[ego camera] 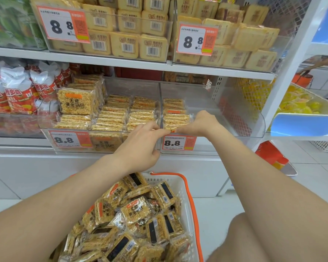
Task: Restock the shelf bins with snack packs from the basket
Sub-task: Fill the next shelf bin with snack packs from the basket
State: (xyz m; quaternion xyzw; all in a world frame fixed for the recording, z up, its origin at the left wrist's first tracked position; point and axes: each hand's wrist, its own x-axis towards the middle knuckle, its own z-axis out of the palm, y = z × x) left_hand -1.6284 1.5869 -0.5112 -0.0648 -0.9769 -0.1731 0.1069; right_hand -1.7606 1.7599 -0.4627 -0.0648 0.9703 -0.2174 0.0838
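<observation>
- A person's left hand [140, 148] reaches to the front of the clear right bin [244, 121], fingers straight and close together, tips touching the lower left corner of a snack pack [176, 122]; the thumb sits apart and lower, against the bin's front
- The right hand [199, 123] comes in from the other side, fingertips curled and pinching the same pack's lower edge
- The pack stands at the front of a short row along the bin's left wall
- The left bin [133, 89] beside it is nearly full
- Below the arms, a white basket [189, 195] with an orange rim holds a heap of loose packs [136, 210]
</observation>
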